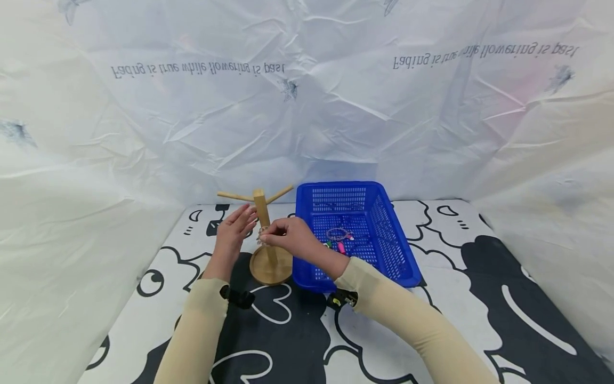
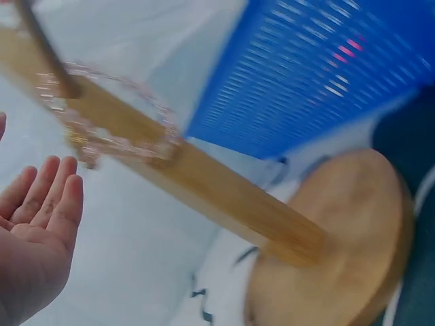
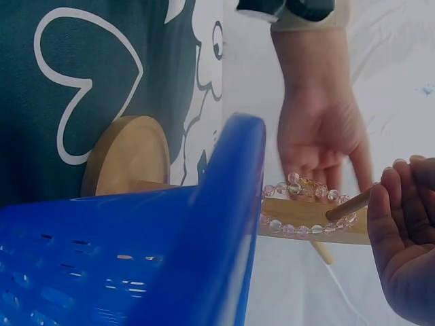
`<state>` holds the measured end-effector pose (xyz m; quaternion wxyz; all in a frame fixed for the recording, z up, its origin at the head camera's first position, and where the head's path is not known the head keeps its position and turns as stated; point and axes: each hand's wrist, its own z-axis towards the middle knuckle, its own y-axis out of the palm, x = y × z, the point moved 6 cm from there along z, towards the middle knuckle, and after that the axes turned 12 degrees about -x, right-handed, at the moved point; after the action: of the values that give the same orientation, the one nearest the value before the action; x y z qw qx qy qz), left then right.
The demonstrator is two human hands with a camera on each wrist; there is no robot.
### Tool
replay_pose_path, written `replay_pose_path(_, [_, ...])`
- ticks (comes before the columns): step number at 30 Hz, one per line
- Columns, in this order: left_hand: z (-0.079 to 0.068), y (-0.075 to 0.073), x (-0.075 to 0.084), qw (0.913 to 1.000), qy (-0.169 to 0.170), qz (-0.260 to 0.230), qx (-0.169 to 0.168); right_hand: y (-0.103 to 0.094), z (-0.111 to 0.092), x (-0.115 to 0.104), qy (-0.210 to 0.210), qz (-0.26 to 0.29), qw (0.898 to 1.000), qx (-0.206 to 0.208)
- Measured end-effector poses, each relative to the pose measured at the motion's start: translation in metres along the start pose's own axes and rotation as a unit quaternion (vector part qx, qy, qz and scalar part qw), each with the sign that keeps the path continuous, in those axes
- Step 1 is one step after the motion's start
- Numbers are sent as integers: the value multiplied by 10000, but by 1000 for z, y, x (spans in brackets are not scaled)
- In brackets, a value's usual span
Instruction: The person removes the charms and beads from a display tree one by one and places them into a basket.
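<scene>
A wooden stand [image 1: 261, 209] with a round base and side pegs stands left of the blue basket. On one of its pegs [image 3: 350, 205] hangs a bracelet [image 3: 299, 229] of clear pink beads with a small gold-coloured piece, looped against the post. My right hand [image 1: 295, 240] is at the peg's free end, its fingertips right at the tip in the right wrist view; the beads are apart from its fingers there. My left hand [image 1: 232, 237] is held up left of the post, fingers extended, with nothing in it. The left wrist view shows its palm [image 2: 41, 238] beside the bracelet.
The blue plastic basket [image 1: 393, 229] stands close to the base on the right. Inside it lie another bracelet [image 1: 337, 233] and small pink [image 1: 341, 247] and green pieces. A patterned black-and-white cloth [image 1: 446, 282] covers the table; pale sheeting [image 1: 297, 133] hangs behind.
</scene>
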<state>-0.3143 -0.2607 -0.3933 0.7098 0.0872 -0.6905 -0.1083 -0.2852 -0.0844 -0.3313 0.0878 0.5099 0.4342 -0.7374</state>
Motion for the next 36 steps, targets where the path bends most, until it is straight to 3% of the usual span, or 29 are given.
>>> replay_pose_path(7, [-20, -2, 35, 9931, 1086, -452, -20, -1, 1, 2, 78, 9, 10000, 58])
replay_pose_path(13, [-25, 5, 59, 9863, 1579, -414, -253, -1, 1, 2, 126, 108, 9998, 62])
replay_pose_path(18, [-23, 12, 67, 9881, 1509, -243, -182, -1, 1, 3, 166, 152, 9997, 91])
replay_pose_path(27, [-18, 17, 70, 9856, 1537, -695, 144, 0, 2, -1, 135, 77, 9999, -63])
replay_pose_path(36, [-16, 17, 70, 9896, 1332, -495, 237, -5, 5, -5, 70, -9, 9993, -361])
